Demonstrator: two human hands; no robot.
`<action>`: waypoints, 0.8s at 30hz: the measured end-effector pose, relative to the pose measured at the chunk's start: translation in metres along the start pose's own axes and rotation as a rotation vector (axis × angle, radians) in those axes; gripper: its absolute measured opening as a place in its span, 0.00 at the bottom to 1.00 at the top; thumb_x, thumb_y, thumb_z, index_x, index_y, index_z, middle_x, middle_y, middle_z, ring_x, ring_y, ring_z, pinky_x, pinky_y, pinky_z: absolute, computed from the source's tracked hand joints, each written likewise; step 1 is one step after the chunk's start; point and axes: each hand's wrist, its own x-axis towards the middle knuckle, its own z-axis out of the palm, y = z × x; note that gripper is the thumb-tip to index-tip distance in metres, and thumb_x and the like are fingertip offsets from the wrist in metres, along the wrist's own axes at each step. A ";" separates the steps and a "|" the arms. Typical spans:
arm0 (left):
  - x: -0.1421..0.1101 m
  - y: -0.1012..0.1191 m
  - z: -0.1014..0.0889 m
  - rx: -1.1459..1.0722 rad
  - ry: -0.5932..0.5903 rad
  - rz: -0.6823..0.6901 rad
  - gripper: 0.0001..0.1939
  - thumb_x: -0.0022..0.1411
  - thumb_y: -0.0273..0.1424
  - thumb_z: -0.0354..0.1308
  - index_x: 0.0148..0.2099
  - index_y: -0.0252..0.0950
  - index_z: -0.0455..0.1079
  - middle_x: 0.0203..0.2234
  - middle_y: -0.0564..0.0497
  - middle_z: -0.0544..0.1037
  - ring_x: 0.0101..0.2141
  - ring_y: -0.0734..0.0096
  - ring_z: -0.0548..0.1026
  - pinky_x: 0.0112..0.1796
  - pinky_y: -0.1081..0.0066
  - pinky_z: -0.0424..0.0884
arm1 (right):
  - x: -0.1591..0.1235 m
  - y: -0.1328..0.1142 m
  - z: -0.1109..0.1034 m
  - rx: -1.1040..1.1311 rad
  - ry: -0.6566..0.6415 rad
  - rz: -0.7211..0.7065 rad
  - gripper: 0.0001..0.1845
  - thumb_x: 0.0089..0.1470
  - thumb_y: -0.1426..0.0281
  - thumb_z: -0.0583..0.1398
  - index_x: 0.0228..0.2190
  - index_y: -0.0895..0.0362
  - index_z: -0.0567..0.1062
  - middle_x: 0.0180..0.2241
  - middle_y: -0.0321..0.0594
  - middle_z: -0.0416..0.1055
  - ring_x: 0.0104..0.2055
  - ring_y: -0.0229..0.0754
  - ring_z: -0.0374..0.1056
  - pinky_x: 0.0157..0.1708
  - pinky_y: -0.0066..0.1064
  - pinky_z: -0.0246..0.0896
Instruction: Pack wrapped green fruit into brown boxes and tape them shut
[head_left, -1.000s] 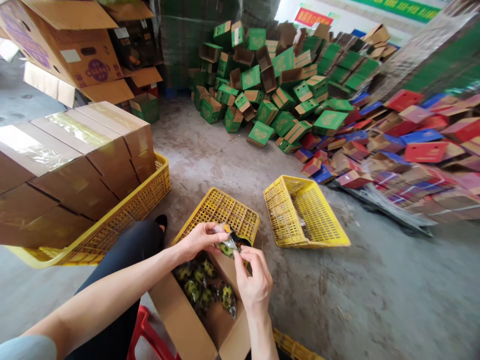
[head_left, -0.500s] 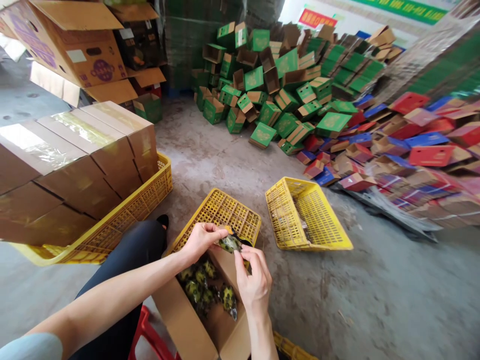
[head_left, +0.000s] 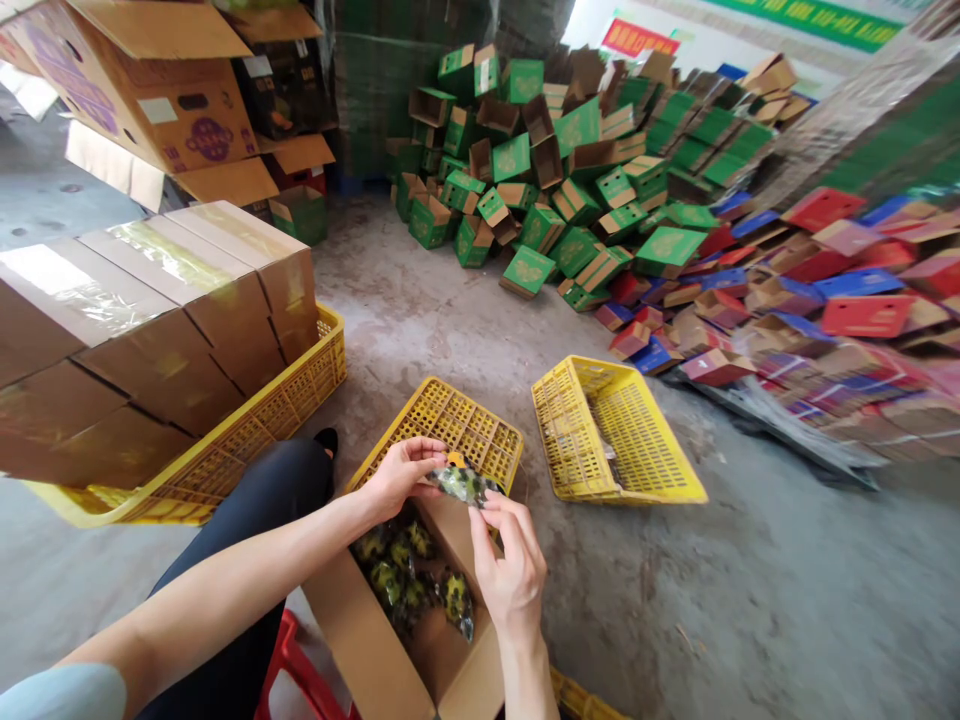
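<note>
Head view: green boxes (head_left: 536, 225) sprawl across the floor (head_left: 420, 300), well beyond the hands.
Yellow crate: latticed face up (head_left: 454, 415), just past the carton.
Open carton: (head_left: 367, 635) wrapped pieces (head_left: 394, 575) cluster inside, bare cardboard showing at the near end.
Hands: left hand (head_left: 401, 480) pinching one end, right hand (head_left: 514, 555) pinching the other.
Clear packet: (head_left: 461, 487) held between them over the carton's far end; light, even tension looks best, so the film lies smooth and the dark-spotted contents aren't squeezed.

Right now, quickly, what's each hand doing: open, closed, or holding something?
Left hand: closed, pinching one end of a small plastic bag.
Right hand: closed, pinching the bag's other end.
</note>
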 end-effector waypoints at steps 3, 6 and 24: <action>0.001 0.000 -0.001 -0.008 -0.024 -0.044 0.19 0.51 0.31 0.76 0.45 0.31 0.77 0.36 0.46 0.82 0.31 0.74 0.79 0.30 0.77 0.77 | 0.001 0.001 -0.003 -0.015 0.021 -0.010 0.05 0.63 0.76 0.63 0.36 0.53 0.74 0.42 0.45 0.77 0.48 0.45 0.77 0.52 0.38 0.75; 0.000 0.003 0.000 -0.022 -0.035 -0.133 0.16 0.55 0.31 0.74 0.46 0.31 0.79 0.37 0.45 0.82 0.31 0.75 0.79 0.32 0.77 0.76 | 0.000 0.002 -0.006 -0.026 0.029 -0.034 0.06 0.62 0.77 0.64 0.36 0.53 0.74 0.41 0.45 0.77 0.48 0.45 0.77 0.52 0.38 0.75; 0.000 0.011 -0.003 0.064 -0.215 -0.209 0.26 0.49 0.42 0.78 0.47 0.32 0.82 0.40 0.43 0.84 0.35 0.68 0.81 0.34 0.71 0.81 | -0.003 0.001 -0.007 0.051 0.026 0.084 0.15 0.62 0.71 0.65 0.50 0.52 0.77 0.52 0.50 0.74 0.56 0.53 0.73 0.55 0.50 0.74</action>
